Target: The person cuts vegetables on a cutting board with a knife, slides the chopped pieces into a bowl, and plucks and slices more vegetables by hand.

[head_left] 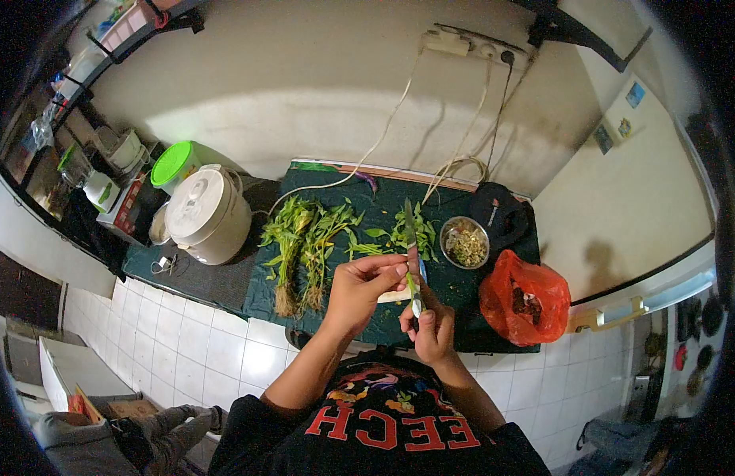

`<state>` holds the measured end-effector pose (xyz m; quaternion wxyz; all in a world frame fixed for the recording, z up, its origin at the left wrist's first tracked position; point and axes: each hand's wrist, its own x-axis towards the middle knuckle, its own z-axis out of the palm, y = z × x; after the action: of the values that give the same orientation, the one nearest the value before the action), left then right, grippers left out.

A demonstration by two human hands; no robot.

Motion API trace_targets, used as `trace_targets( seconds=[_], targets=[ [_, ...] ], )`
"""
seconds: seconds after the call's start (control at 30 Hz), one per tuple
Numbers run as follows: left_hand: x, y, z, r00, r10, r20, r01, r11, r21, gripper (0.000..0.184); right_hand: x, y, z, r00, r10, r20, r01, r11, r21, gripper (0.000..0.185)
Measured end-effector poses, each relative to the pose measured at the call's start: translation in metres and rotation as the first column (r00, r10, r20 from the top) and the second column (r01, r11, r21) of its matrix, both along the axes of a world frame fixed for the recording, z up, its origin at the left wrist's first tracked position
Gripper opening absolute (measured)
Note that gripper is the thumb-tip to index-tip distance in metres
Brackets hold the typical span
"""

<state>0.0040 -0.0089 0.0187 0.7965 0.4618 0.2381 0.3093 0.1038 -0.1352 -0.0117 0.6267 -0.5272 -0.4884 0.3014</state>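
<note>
Nearest was my black shirt (367, 451). My left hand (359, 292) pinched a green stem (410, 282), seemingly to steady it beside the knife (410, 226) my right hand (431, 333) gripped. Loose greens (398, 238) lay just beyond; rooted bunches (288, 246) sat left, bowl (455, 222) and red bag (502, 317) right, likely within reach.

right hand (432, 333) has a knife (410, 226), left hand (359, 289) is pinching a stem (411, 284) pretty much beside it. rooty greens (291, 246) lie off to the left, bowl (487, 247) and red bag (501, 305) over on the right.
</note>
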Motion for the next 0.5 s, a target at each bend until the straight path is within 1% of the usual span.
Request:
trace_targets(
  seconds=[0.1, 0.23, 0.27, 0.3, 0.37, 0.43, 0.5],
  targets=[
    [-0.002, -0.001, 0.0, 1.0, 0.024, -0.006, -0.024, 1.0, -0.006, 0.022, 0.0, 0.0, -0.006, 1.0, 0.008, -0.018, -0.008, 1.0, -0.009, 0.055],
    [-0.003, -0.001, -0.001, 0.999, 0.043, -0.016, -0.043, 0.999, -0.011, 0.022, -0.004, 0.003, -0.002, 0.999, 0.01, -0.048, -0.01, 1.0, -0.007, 0.056],
    [-0.002, 0.0, -0.002, 0.999, 0.043, -0.016, -0.043, 0.999, -0.01, 0.022, -0.008, 0.004, 0.003, 0.997, -0.044, -0.059, 0.043, 0.999, -0.021, 0.058],
    [-0.002, 0.0, -0.002, 0.999, 0.049, -0.017, -0.049, 0.999, 0.006, 0.022, -0.01, 0.005, 0.006, 0.993, -0.096, -0.071, 0.094, 0.995, -0.035, 0.067],
    [-0.003, 0.0, 0.0, 0.998, 0.067, -0.02, -0.066, 0.997, 0.026, 0.022, -0.009, 0.007, 0.0, 0.993, -0.068, -0.1, 0.066, 0.997, -0.03, 0.064],
    [-0.001, -0.003, 0.001, 0.992, 0.102, -0.076, -0.095, 0.991, 0.098, 0.022, -0.005, 0.006, -0.007, 0.991, -0.05, -0.124, 0.047, 0.999, -0.026, 0.061],
    [0.0, -0.004, 0.001, 0.992, 0.105, -0.07, -0.099, 0.991, 0.092, 0.022, -0.003, 0.006, -0.011, 0.991, -0.028, -0.132, 0.027, 1.0, -0.012, 0.057]
  ],
)
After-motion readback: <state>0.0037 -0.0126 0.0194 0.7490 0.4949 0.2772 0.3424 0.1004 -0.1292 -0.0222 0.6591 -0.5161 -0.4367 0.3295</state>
